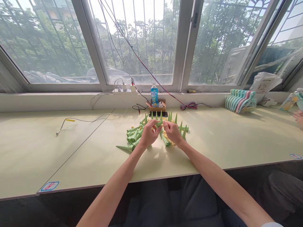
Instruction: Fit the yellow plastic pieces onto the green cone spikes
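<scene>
My left hand is closed around a light green plastic spike, its open rim facing up and its point hanging down. Right beside that rim, the fingers of my right hand are pinched together; whatever they hold is too small to make out. Several matching green spikes lie in a pile at the left of my hands. Others stand point-up in a curve behind and to the right. Small yellow plastic pieces are scattered among them, partly hidden by my hands.
Behind the spikes lie a dark phone and a small cardboard box with a blue-labelled bottle. Cables run along the sill. A rack of teal and pink items stands right. Another person's hand shows at the right edge.
</scene>
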{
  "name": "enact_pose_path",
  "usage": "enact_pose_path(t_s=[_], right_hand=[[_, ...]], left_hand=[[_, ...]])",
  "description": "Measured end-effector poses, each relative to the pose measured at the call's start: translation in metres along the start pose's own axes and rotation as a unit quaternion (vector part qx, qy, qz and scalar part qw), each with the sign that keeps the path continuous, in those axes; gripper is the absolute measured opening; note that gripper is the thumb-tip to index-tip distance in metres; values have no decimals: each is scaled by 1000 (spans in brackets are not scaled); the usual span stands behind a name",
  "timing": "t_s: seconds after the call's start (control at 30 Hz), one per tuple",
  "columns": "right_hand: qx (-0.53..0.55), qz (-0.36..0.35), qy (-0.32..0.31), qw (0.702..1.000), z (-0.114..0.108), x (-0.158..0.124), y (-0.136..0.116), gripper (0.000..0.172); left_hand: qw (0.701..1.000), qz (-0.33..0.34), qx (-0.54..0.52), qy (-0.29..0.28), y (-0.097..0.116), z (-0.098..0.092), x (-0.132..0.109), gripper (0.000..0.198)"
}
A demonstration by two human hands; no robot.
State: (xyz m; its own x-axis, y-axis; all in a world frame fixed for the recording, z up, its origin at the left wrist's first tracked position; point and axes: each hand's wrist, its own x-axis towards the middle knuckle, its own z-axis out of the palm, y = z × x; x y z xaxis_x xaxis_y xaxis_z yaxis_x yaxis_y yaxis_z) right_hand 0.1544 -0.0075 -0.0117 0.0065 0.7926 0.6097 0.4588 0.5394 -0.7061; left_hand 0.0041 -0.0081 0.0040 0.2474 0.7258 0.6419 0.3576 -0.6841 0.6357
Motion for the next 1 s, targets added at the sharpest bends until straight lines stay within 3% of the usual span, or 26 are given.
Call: enact_pose_path(t_s=[1.0], right_hand=[[100, 39, -15, 994, 0, 2, 0, 48]], left_hand=[[996, 64, 58, 16, -4, 2, -1, 14]])
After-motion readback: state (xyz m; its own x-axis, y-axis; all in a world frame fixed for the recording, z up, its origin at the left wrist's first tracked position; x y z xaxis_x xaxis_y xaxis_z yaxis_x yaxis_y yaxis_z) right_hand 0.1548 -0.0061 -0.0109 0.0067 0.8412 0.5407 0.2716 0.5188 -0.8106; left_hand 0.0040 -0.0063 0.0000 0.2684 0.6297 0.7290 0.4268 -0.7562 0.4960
